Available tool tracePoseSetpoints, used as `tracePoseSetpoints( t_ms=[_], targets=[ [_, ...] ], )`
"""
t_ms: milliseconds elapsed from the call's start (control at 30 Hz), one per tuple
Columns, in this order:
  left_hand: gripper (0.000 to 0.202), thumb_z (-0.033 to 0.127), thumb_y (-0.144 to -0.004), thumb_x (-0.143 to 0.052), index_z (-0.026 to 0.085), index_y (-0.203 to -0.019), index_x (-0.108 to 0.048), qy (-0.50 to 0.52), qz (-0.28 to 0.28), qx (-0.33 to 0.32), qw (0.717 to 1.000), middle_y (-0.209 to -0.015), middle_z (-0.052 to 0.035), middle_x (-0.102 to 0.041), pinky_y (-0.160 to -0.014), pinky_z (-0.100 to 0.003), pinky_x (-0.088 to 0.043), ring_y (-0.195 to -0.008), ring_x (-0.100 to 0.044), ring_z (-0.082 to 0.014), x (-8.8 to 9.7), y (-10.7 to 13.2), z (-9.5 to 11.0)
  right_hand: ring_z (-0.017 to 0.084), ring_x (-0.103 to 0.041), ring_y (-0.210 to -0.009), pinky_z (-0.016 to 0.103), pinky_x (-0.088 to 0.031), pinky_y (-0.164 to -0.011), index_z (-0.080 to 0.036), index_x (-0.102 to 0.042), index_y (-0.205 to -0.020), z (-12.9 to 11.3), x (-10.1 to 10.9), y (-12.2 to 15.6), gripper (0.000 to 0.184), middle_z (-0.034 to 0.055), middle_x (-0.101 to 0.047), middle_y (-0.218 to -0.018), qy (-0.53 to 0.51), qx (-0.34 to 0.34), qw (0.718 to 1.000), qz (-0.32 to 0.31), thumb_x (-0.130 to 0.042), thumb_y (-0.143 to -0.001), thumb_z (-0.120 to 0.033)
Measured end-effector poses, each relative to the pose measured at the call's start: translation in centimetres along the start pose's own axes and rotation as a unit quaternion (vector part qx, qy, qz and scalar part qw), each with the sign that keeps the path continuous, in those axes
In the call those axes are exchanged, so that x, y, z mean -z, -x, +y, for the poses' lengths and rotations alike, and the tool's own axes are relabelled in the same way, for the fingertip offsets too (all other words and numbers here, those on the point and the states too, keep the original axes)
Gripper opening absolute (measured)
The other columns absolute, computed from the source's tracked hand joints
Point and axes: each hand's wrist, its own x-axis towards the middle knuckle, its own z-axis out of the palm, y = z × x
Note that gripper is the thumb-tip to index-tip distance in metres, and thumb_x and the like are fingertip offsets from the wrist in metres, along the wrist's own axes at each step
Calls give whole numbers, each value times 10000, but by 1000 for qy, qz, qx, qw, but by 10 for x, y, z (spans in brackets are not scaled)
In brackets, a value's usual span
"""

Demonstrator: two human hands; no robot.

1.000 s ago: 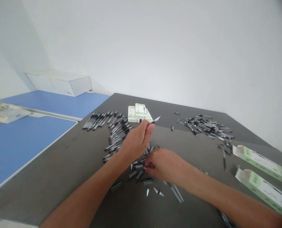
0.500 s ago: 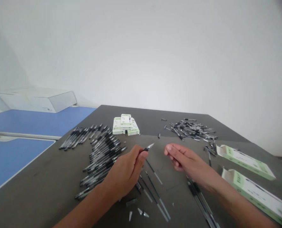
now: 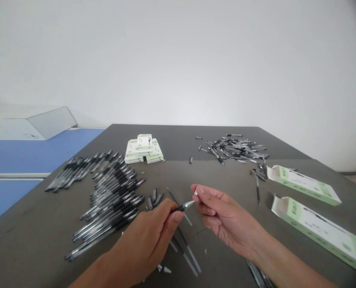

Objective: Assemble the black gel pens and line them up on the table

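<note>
Silver-tipped, a black pen [image 3: 185, 207] sits firmly held in the left hand [image 3: 155, 232] above the dark table [image 3: 222, 176], its tip just beside a small silvery cone [image 3: 196, 191] that the right hand [image 3: 222, 214] holds in a narrow pinch. Loose refills [image 3: 193, 257] lie below; I see more pens [image 3: 113, 200] heaped leftward, stacked boxes [image 3: 143, 149] beyond.

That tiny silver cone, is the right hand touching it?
Touching. The head view shows the right hand pinching the silver cone between its thumb and fingers.
</note>
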Motion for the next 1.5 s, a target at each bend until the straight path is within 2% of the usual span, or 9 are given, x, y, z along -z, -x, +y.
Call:
tracePoseSetpoints(
  t_ms=[167,333,533,633,733,867,1000,1200,1500],
  targets=[
    [405,515,-1145,-295,280,-929,-544,43,-9,9,999,-673,47,-561,-544,-312,-329,-552,-553,-190,-3,3,4,29,-291,-513,171,-207,-442,-241,-842,-1026,2,-8,9,330,17,-733,-906,86,78,993,-4,-877,-867,-529],
    [434,547,-1142,-299,283,-950,-585,75,7,20,997,-689,39,-589,-575,-320,-377,-574,-565,-189,-5,7,12,78,-260,-528,227,-211,-464,-248,-835,-1021,4,-9,16,351,-71,-409,-626,159,144,977,2,-806,-917,-582],
    [385,493,-1152,-323,284,-975,-593,88,2,-26,996,-691,53,-584,-559,-308,-384,-561,-551,-165,-5,9,13,52,-318,-542,238,-260,-474,-255,-832,-960,10,-11,17,321,-9,-611,-884,202,198,959,15,-798,-928,-572],
    [372,480,-1151,-341,281,-966,-595,90,24,-14,995,-682,60,-563,-561,-309,-373,-556,-526,-163,-6,8,13,72,-340,-492,229,-259,-450,-237,-811,-1007,4,-9,13,404,-50,-518,-644,248,186,950,41,-740,-948,-630],
    [392,510,-1147,-344,271,-925,-563,93,59,10,994,-639,73,-489,-553,-315,-337,-531,-476,-161,-6,6,11,107,-460,-461,225,-323,-435,-226,-750,-1148,-10,4,4,436,-51,-583,-591,351,200,913,61,-663,-998,-626],
    [394,536,-1148,-323,261,-931,-503,105,89,1,991,-637,81,-424,-534,-299,-334,-528,-438,-152,-6,0,-1,92,-622,-494,253,-493,-540,-212,-674,-1178,-33,37,-17,324,68,-820,-1104,530,268,801,75,-596,-1057,-502],
    [387,552,-1138,-363,254,-936,-503,125,179,33,975,-662,63,-445,-508,-280,-346,-539,-425,-149,-2,-7,-13,132,-687,-563,266,-515,-644,-198,-759,-1119,-44,61,-31,217,25,-832,-871,660,244,707,72,-617,-1032,-337],
    [380,550,-1127,-421,251,-909,-505,160,260,27,952,-616,67,-437,-456,-254,-319,-497,-419,-136,8,-18,-20,187,-776,-766,270,-531,-736,-241,-810,-1078,-33,65,-40,161,10,-856,-883,685,250,683,31,-797,-929,-301],
    [386,565,-1117,-450,250,-902,-515,166,269,16,949,-610,64,-438,-436,-252,-324,-485,-412,-135,10,-22,-24,189,-778,-834,255,-503,-731,-249,-825,-955,-23,65,-44,69,5,-842,-915,726,237,644,-44,-819,-945,-316]
  ],
)
